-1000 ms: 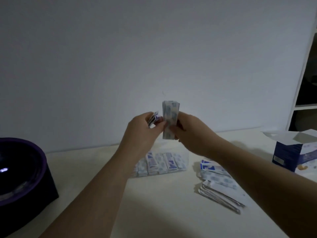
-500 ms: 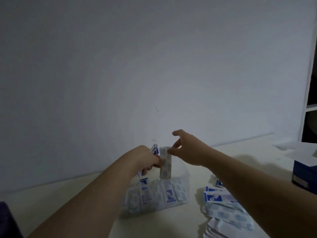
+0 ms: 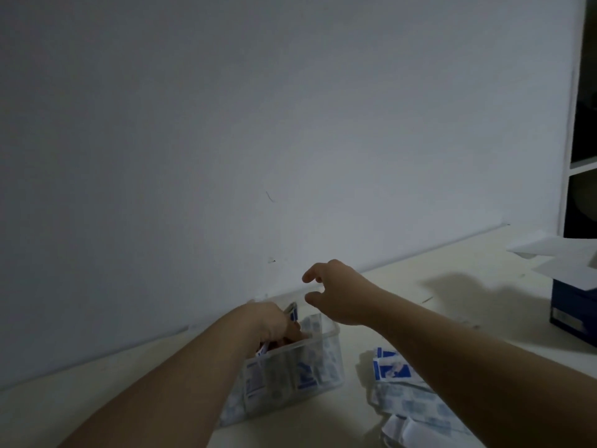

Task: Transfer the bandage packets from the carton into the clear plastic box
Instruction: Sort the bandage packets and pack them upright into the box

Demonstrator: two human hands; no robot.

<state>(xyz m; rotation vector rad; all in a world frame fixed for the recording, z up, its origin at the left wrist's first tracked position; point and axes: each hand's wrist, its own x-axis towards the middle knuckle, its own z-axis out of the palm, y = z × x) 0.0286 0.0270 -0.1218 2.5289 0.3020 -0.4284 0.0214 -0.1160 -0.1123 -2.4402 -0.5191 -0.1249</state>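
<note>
The left hand (image 3: 274, 321) has sunk into the clear plastic box (image 3: 329, 334), and the right hand (image 3: 342, 295) has let go and risen just above it. The left fingers curl round a few bandage packets (image 3: 292, 310) inside the box. The right fingers (image 3: 311, 276) hang relaxed, holding nothing. Other loose packets (image 3: 394, 370) lie on the surface (image 3: 452, 302) beside the box, with the carton (image 3: 571, 305) well apart.

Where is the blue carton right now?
In the head view the blue carton stands at the far right edge of the table, flaps open, right of the loose bandage packets.
</note>
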